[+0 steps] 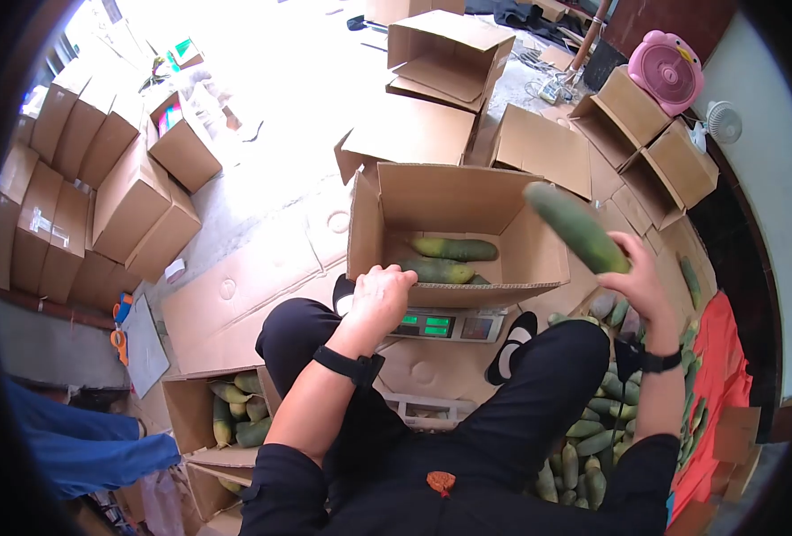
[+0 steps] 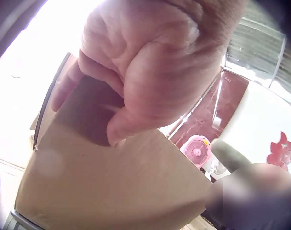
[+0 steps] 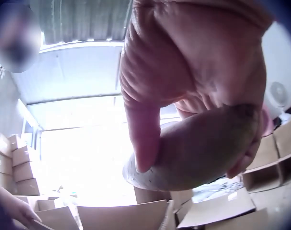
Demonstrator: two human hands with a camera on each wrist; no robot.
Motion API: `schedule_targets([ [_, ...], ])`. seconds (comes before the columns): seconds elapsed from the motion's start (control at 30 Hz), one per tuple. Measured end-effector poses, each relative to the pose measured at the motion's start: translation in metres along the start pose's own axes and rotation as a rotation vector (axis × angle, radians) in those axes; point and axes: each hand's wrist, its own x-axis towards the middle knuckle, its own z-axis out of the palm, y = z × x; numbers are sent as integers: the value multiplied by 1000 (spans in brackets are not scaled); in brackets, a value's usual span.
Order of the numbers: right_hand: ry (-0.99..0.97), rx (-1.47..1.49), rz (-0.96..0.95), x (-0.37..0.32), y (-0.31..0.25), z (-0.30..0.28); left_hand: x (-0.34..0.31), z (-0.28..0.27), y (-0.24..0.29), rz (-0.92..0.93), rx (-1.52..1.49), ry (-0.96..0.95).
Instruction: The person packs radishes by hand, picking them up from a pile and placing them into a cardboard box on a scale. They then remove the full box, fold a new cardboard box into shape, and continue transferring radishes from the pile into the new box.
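My right hand [image 1: 639,279] grips one end of a long green radish [image 1: 575,228], raised at the right side of an open cardboard box [image 1: 458,192]. In the right wrist view, thumb and fingers wrap the radish [image 3: 198,151] from both sides; its far end is paler. My left hand [image 1: 380,297] holds the near left rim of the box, its thumb against the wall [image 2: 121,182] in the left wrist view. Inside the box lie a few green radishes [image 1: 454,249]. Under it stands a scale with a green lit display [image 1: 427,325].
Many radishes [image 1: 597,442] are heaped at my right, beside red cloth [image 1: 717,357]. Another box [image 1: 191,406] at lower left holds several more. Stacked cartons [image 1: 115,192] line the left; open boxes [image 1: 450,54] stand ahead. Pink fan [image 1: 666,73] at back right.
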Motion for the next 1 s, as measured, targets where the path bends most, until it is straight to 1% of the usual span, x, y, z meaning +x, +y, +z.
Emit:
schedule_targets([
  [0.07, -114, -78, -44, 30, -16, 24, 0, -1, 1, -3, -6, 3],
  [0.13, -211, -143, -99, 55, -17, 58, 0, -1, 0, 1, -13, -10],
  [0.2, -340, -267, -73, 76, -24, 94, -2, 1, -1, 7, -15, 6],
  [0.27, -403, -397, -102, 90, -32, 130, -1, 0, -1, 28, -8, 23],
  [0.33, -455, -464, -92, 100, -37, 161, 0, -1, -1, 40, -14, 35],
  [0.37, -452, -465, -90, 104, -33, 176, 1, -2, -1, 38, -10, 30],
  [0.43, -367, -375, -176, 107, -25, 198, 2, -4, 0, 43, -2, 21],
  [0.47, -308, -409, -194, 106, -30, 198, 0, -5, 0, 37, -6, 12],
  [0.53, -199, -388, -254, 104, -35, 188, 0, -6, 1, 39, -7, -5],
  [0.6, -285, -314, -230, 111, -23, 173, 1, -6, 1, 52, -24, 31],
  [0.63, -267, -269, -254, 112, -15, 163, 3, 0, -4, 40, -19, 6],
  [0.67, -189, -244, -293, 109, -13, 150, 4, 0, -4, 61, -19, -6],
  [0.73, -106, -136, -331, 103, -6, 117, 2, -2, -1, 41, -16, 21],
  [0.77, -104, -68, -267, 95, -4, 99, 3, -7, 1, 27, 19, -25],
  [0.8, -92, -1, -201, 88, 2, 81, 3, -8, 2, 27, -4, -9],
  [0.87, -42, 23, -87, 71, 31, 51, 6, -2, -4, 60, -34, 7],
  [0.9, -20, 157, 1, 58, 39, 35, 6, -3, -1, 59, -22, -7],
  [0.93, 10, 291, 85, 43, 50, 22, 6, -7, 3, 59, -10, -19],
  [1.0, 124, 335, 200, 11, 80, 8, 9, -5, 1, 62, -79, -54],
])
